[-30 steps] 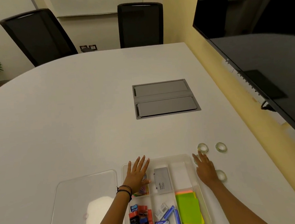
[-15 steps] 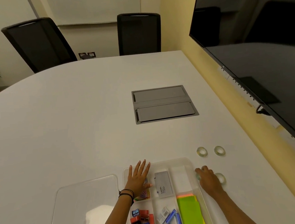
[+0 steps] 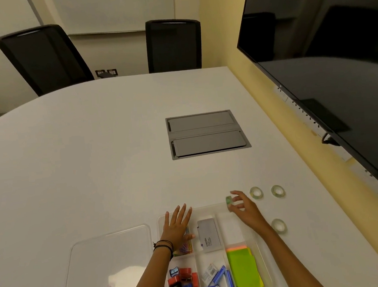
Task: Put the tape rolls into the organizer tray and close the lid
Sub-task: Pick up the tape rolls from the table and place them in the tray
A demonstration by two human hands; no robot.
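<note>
We look down on the big white table (image 3: 95, 173), and sitting at its near edge is the clear organizer tray (image 3: 263, 246), open, its compartments already busy with sticky notes (image 3: 244, 268), a grey box (image 3: 207, 234) and small clips and staples. The clear lid (image 3: 107, 263) lies flat on the table just to the tray's left, so closing is a long way off yet.

Here is the news: a second ago our right hand (image 3: 245, 209) lay low at the tray's right rim with nothing in it, and now it is up over the tray's far right corner with a tape roll (image 3: 228, 201) pinched on edge between thumb and fingertips. That is the first roll off the table, and it hangs right above the empty far-right compartment, which looks like its landing spot. We judge a short drop is all that is left for this one.

Our left hand (image 3: 176, 226) has not budged: fingers spread, palm flat over the tray's far left corner, steadying it.

Three more tape rolls wait on the table: two side by side (image 3: 256, 192) (image 3: 277, 191) just beyond the right hand, and one (image 3: 279, 225) beside the tray's right wall near our forearm. So it is one in hand, three to fetch, then the lid.
</note>
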